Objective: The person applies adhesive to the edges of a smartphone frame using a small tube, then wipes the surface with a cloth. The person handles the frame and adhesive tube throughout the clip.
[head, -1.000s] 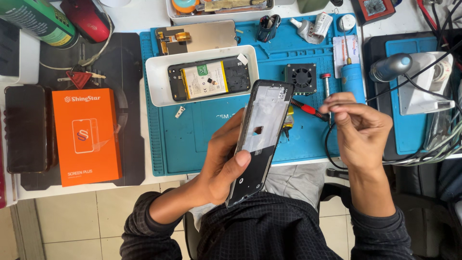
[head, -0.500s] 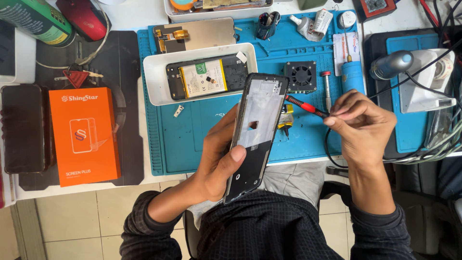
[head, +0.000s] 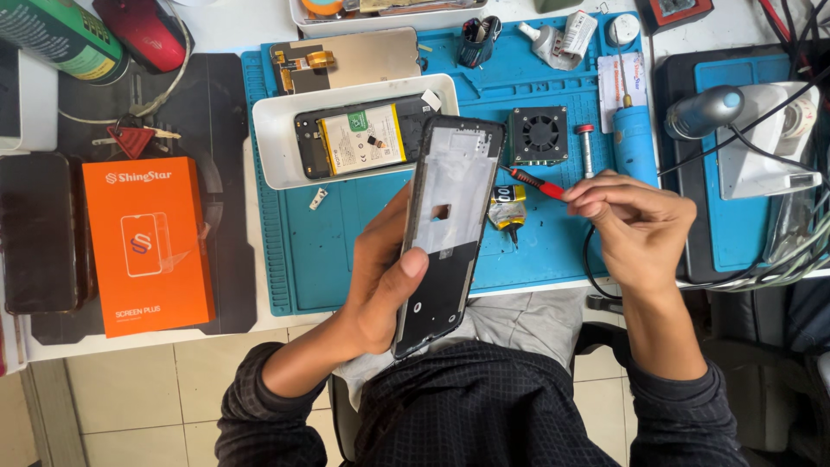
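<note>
The counter (head: 216, 26) was white and crowded, and below it, at the lower left of the frame, pale floor tiles (head: 130, 398) were visible. A blue work mat (head: 346, 251) covered the middle of the counter, with a dark mat (head: 207, 112) to its left. On the dark mat lay an orange box (head: 147, 246), and just beside it, at the left edge, a dark phone (head: 39, 233). A white tray (head: 277, 147) stood on the upper part of the blue mat and held an opened phone body with its battery (head: 361, 138) showing. Above the tray lay a screen panel (head: 354, 59) face down. A small black fan (head: 540, 135) and a blue tube-shaped tool (head: 634, 138) were at the upper right of the mat. The left hand (head: 380, 277) held a black phone frame (head: 445, 233) in the centre of the frame, above the mat's lower edge and tilted a little to the right; the grip was closed around it, with the thumb pressed on the front face and the fingers behind the left side. The right hand (head: 640, 220), at the centre right, had its fingers pressed together, pinching a thin red-handled tool (head: 536, 182) whose dark tip pointed to the upper right edge of the phone frame; whether it touched, I cannot tell.
</note>
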